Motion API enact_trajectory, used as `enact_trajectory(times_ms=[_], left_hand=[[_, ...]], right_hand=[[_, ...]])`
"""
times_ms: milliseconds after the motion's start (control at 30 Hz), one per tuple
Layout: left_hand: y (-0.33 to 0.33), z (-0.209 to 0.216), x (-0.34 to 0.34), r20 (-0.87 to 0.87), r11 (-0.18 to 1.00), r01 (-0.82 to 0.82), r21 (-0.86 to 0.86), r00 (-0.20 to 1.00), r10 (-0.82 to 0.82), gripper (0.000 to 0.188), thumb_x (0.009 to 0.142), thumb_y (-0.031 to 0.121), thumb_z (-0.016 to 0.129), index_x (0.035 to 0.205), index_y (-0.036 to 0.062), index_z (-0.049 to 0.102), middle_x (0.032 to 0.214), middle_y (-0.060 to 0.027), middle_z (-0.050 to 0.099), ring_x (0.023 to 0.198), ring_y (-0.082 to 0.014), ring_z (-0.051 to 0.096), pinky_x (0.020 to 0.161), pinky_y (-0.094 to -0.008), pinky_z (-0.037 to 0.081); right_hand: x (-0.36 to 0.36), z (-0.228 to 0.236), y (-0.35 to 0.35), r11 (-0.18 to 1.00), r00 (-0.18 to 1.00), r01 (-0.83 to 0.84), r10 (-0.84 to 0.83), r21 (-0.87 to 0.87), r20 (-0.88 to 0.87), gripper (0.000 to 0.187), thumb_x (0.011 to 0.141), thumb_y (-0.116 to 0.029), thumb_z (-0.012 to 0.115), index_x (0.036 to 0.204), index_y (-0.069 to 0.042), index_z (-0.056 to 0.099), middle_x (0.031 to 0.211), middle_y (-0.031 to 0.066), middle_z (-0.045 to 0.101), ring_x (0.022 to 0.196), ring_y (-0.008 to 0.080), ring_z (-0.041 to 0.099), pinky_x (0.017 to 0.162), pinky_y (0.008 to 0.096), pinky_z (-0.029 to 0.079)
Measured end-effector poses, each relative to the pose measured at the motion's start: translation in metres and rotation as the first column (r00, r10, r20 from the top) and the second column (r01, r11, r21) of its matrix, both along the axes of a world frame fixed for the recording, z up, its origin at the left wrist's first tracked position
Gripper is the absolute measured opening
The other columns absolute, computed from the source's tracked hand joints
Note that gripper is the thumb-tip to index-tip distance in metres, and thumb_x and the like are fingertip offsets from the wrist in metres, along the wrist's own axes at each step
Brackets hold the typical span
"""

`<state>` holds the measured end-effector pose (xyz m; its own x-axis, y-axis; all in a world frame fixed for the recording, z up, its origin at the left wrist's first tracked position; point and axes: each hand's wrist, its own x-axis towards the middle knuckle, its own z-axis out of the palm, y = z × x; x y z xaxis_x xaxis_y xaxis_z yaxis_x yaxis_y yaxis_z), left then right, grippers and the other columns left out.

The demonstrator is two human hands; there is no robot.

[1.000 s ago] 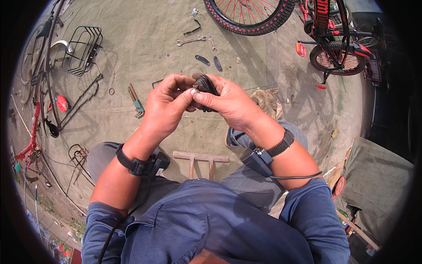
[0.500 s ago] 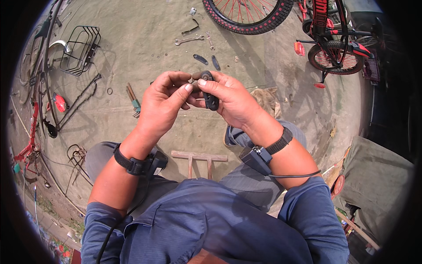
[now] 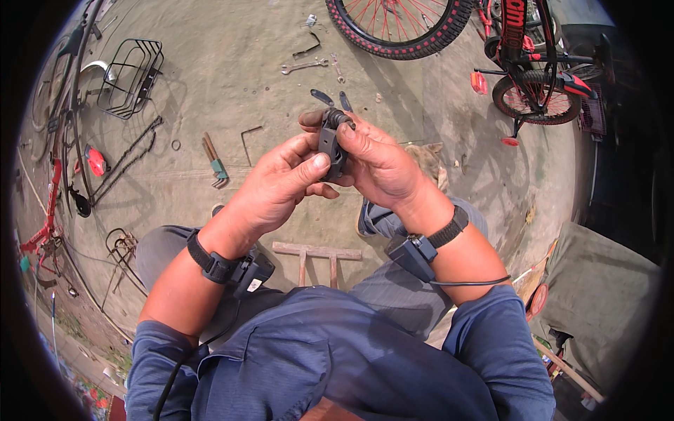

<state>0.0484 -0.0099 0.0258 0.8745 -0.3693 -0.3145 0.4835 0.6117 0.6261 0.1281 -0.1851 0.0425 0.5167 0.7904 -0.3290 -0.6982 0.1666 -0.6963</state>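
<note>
Between my two hands is a small black bicycle part (image 3: 328, 144) with a flat elongated body and a ribbed, spring-like coil at its top. My left hand (image 3: 284, 172) pinches its lower body, with the thumb lying against the near face. My right hand (image 3: 382, 158) grips it from the other side, thumb by the coil and fingers behind. Those fingers are partly hidden. Just beyond the hands lie two thin dark oval pieces (image 3: 322, 97) on the ground. An L-shaped hex key (image 3: 246, 144) rests left of my hands, beside a folding hex key set (image 3: 217, 168).
Farther off lie an open-end wrench (image 3: 305, 66), a smaller wrench (image 3: 338, 69) and a bent black bracket (image 3: 307, 45). A black wire rack (image 3: 133, 77) and a chain (image 3: 126, 165) are on the left. Bicycles with red-spoked wheels (image 3: 400, 49) stand ahead and right. A wooden stool (image 3: 317, 251) sits between my legs.
The black part has turned in my hands, so its coil and other face now show. My left hand has moved right and down onto its body, uncovering the L-shaped hex key.
</note>
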Motion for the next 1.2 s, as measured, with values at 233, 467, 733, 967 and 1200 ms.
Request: enact_trajectory(times_ms=[233, 467, 733, 967, 1200], left_hand=[[0.004, -0.002, -0.003, 0.000, 0.991, -0.004, -0.134, 1.000, 0.004, 0.046, 0.096, 0.031, 0.063, 0.132, 0.0053, 0.051, 0.112, -0.0065, 0.063, 0.095, -0.0203, 0.066, 0.073, -0.0297, 0.054], [0.006, -0.005, -0.004, 0.012, 0.994, -0.026, -0.109, 1.000, 0.027, 0.045, 0.096, 0.031, 0.064, 0.131, 0.0056, 0.052, 0.111, -0.0046, 0.062, 0.093, -0.0181, 0.065, 0.073, -0.0288, 0.054], [0.009, -0.006, -0.004, -0.002, 0.995, -0.058, -0.077, 0.998, 0.058, 0.053, 0.095, 0.028, 0.066, 0.137, 0.0025, 0.047, 0.111, -0.0052, 0.062, 0.092, -0.0157, 0.064, 0.074, -0.0281, 0.052], [0.009, -0.006, -0.003, -0.004, 0.999, -0.049, -0.017, 0.999, 0.049, 0.055, 0.096, 0.027, 0.065, 0.140, 0.0017, 0.044, 0.113, -0.0061, 0.063, 0.091, -0.0157, 0.064, 0.073, -0.0277, 0.052], [0.009, -0.002, -0.001, 0.064, 0.993, -0.073, 0.094, 0.996, 0.067, 0.061, 0.088, 0.016, 0.075, 0.138, 0.0005, 0.044, 0.117, -0.0075, 0.061, 0.100, -0.0152, 0.064, 0.081, -0.0281, 0.054]], right_hand=[[-0.001, 0.007, 0.005, 1.000, 0.991, -0.018, 0.018, -0.004, 0.133, 0.051, 0.095, -0.032, 0.065, 0.133, 0.000, 0.050, 0.103, 0.0058, 0.063, 0.082, 0.0129, 0.062, 0.059, 0.0241, 0.049], [0.001, 0.011, 0.007, 0.999, 0.981, 0.035, -0.031, -0.016, 0.194, 0.049, 0.092, -0.022, 0.070, 0.132, 0.000, 0.052, 0.098, 0.0063, 0.064, 0.078, 0.0148, 0.064, 0.065, 0.0272, 0.053], [0.008, 0.013, -0.001, 0.997, 0.981, 0.042, -0.028, -0.070, 0.194, 0.056, 0.084, -0.015, 0.078, 0.134, -0.005, 0.054, 0.123, 0.0110, 0.064, 0.110, 0.0205, 0.062, 0.093, 0.0348, 0.052], [0.005, 0.009, -0.002, 0.994, 0.958, 0.098, -0.082, -0.045, 0.273, 0.046, 0.085, -0.005, 0.075, 0.127, -0.001, 0.056, 0.103, 0.0069, 0.067, 0.091, 0.0158, 0.064, 0.083, 0.0321, 0.054], [0.004, 0.006, -0.004, 0.988, 0.943, 0.119, -0.081, -0.102, 0.322, 0.053, 0.080, -0.009, 0.081, 0.127, -0.002, 0.057, 0.118, 0.0044, 0.063, 0.113, 0.0156, 0.057, 0.099, 0.0337, 0.047]])
